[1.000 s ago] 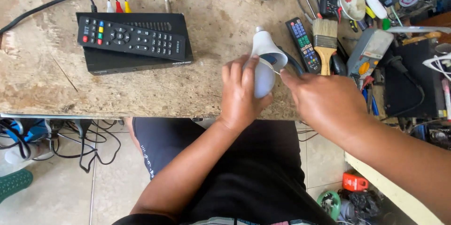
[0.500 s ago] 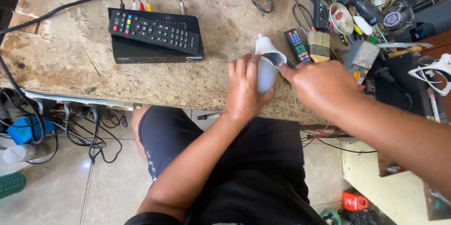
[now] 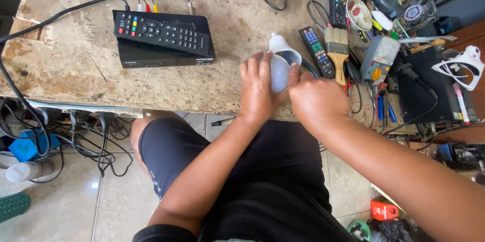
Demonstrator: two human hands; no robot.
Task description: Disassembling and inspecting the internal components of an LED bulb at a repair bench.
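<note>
- Left hand [image 3: 260,88] is wrapping the white LED bulb [image 3: 281,65] — fingers closed round its dome, over the bench edge.
- Right hand [image 3: 316,101] is pinching the housing rim; better twisting evenly than prying.
- Paintbrush [image 3: 337,47] and small remote [image 3: 316,45] are lying just beyond.

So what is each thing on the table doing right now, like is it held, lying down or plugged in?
White bulb: held over the table edge, dome pulled off its base.
Left hand: wrapped around the bulb's dome.
Right hand: gripping the bulb from the other side.
Long remote: lying flat on the black box.
Black box: cables plugged into its back.
Paintbrush: lying flat, bristles pointing away.
</note>
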